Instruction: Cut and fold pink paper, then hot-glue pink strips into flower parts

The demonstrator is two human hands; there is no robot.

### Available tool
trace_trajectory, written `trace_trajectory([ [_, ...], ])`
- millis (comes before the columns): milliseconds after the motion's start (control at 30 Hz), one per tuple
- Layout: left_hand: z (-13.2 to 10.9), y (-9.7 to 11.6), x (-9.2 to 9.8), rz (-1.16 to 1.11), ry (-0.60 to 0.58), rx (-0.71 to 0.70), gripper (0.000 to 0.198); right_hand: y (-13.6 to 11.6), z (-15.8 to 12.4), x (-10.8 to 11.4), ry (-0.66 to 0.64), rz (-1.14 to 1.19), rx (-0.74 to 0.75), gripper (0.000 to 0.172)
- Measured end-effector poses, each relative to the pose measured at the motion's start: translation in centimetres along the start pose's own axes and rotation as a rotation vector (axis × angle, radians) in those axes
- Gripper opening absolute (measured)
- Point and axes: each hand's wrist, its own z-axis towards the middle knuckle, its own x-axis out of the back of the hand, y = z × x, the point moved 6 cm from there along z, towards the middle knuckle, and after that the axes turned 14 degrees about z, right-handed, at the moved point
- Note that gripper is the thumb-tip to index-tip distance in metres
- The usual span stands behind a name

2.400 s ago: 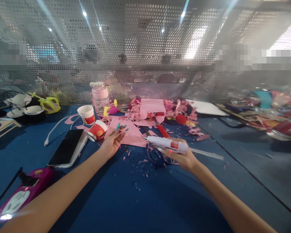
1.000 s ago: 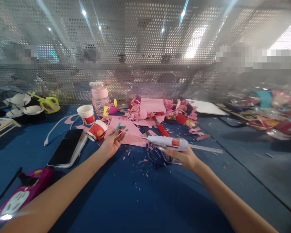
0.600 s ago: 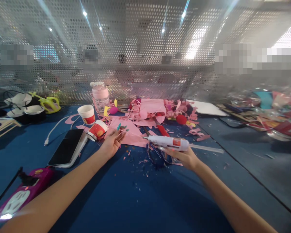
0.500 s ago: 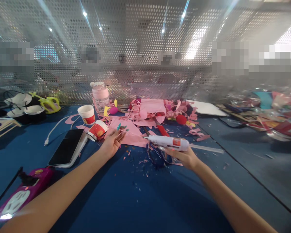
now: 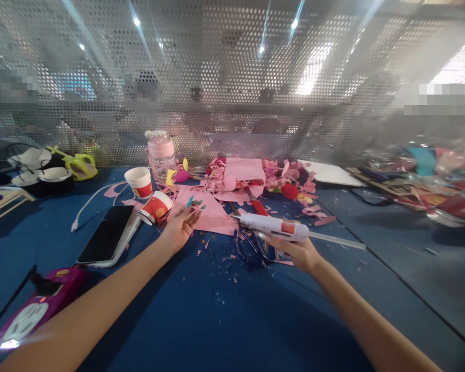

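Note:
My right hand (image 5: 296, 250) is wrapped round a white hot glue gun (image 5: 273, 226), its nozzle pointing left and a long clear glue stick (image 5: 339, 240) sticking out of its back. My left hand (image 5: 183, 227) is closed in a pinch on a thin, pale pink strip whose kind is hard to make out. Below the strip lies a sheet of pink paper (image 5: 213, 214). Dark blue scissors or cutter handles (image 5: 251, 250) rest under the glue gun, partly hidden by it. A red-and-white paper cup (image 5: 157, 206) lies tipped beside my left hand.
A second paper cup (image 5: 138, 182) stands by a pink bottle (image 5: 160, 152). Left are a phone (image 5: 106, 235) and a purple power strip (image 5: 41, 305). Cut pink paper (image 5: 244, 169) is heaped before the perforated metal screen (image 5: 232, 67). Small scraps dot the blue table (image 5: 217, 330).
My right hand has drawn the glue gun slightly to the right, so its nozzle is a little farther from my left hand. The left hand has stayed nearly still.

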Motion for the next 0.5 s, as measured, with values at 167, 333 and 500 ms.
trace_trajectory([
  [167, 0.0, -0.1, 0.0, -0.008, -0.008, 0.007, 0.020, -0.2, 0.1, -0.2, -0.044, -0.031, 0.023, 0.026],
  [333, 0.0, -0.1, -0.1, -0.010, -0.008, 0.026, 0.023, -0.9, 0.0, -0.6, -0.117, -0.250, 0.104, 0.020],
  [500, -0.1, -0.1, -0.1, -0.006, -0.018, 0.024, 0.023, -1.8, -0.2, -1.0, -0.182, -0.595, 0.246, 0.024],
])
